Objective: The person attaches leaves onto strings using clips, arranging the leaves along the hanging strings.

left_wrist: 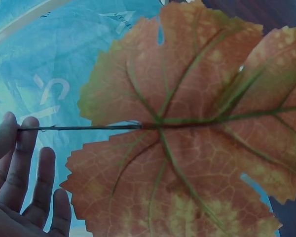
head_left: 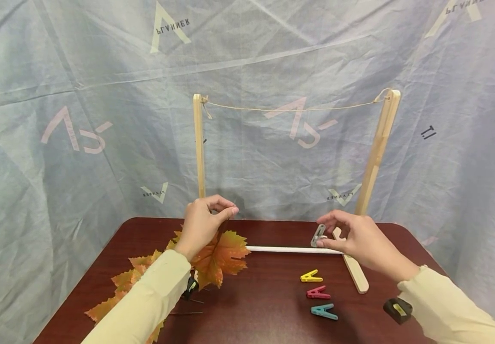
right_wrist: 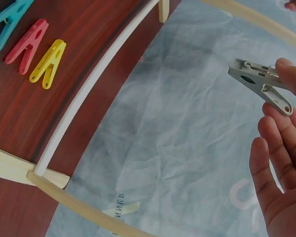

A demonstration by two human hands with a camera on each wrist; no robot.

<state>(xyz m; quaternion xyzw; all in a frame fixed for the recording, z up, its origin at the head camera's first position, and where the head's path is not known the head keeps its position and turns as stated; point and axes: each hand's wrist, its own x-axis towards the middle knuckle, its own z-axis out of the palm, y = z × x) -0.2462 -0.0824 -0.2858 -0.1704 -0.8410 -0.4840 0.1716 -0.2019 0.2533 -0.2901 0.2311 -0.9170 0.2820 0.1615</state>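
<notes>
Between thumb and forefinger, my left hand (head_left: 206, 222) pinches the thin stem (left_wrist: 79, 128) of an orange-green maple leaf (left_wrist: 187, 89). The leaf hangs below the fingers in the head view. My right hand (head_left: 354, 236) holds a grey clothespin (head_left: 318, 235) by its handle ends, thumb on one and fingertips at the other. In the right wrist view the clothespin (right_wrist: 259, 81) points away from the palm. Ahead of both hands a twine (head_left: 290, 109) runs between two wooden posts (head_left: 198, 143). A white rod (head_left: 290, 249) joins the frame low down.
Yellow (head_left: 311, 276), red (head_left: 318, 292) and teal clothespins (head_left: 324, 311) lie on the dark red table (head_left: 256, 310). More maple leaves (head_left: 120, 282) are piled at the left, partly behind the left sleeve. A wooden foot (head_left: 356, 274) supports the right post. Printed grey cloth (head_left: 247, 57) hangs behind.
</notes>
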